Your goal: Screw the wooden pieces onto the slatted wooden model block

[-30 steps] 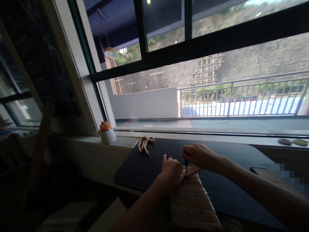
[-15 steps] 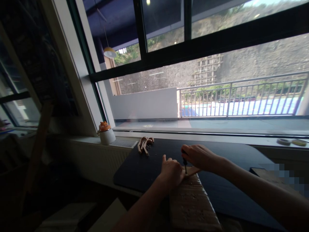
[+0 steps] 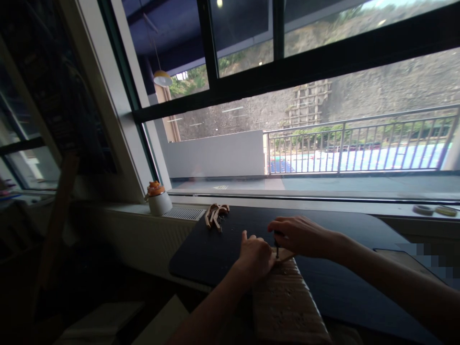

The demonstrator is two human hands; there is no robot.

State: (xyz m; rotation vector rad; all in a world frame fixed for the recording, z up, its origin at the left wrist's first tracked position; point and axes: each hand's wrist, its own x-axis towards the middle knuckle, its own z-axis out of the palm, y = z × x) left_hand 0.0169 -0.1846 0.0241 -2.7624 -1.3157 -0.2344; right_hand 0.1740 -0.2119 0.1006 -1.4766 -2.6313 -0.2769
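Observation:
My right hand [image 3: 300,235] is closed round a small dark-handled tool [image 3: 277,243] held upright, its thin tip down on a light tan piece [image 3: 283,255]. That piece lies on the far end of a pitted wooden block [image 3: 285,302]. My left hand [image 3: 256,255] is closed and presses down beside the tool, on the piece and the block's far left corner. Both rest on a dark mat [image 3: 215,249] covering the table by the window.
A small pile of tan strips [image 3: 215,214] lies at the mat's far left. A white pot with an orange lid [image 3: 158,198] stands on the sill beside a vent grille [image 3: 184,212]. Rolls of tape [image 3: 434,210] sit on the sill at far right.
My right hand has shifted slightly on the tool handle; the left hand and the block stay where they were.

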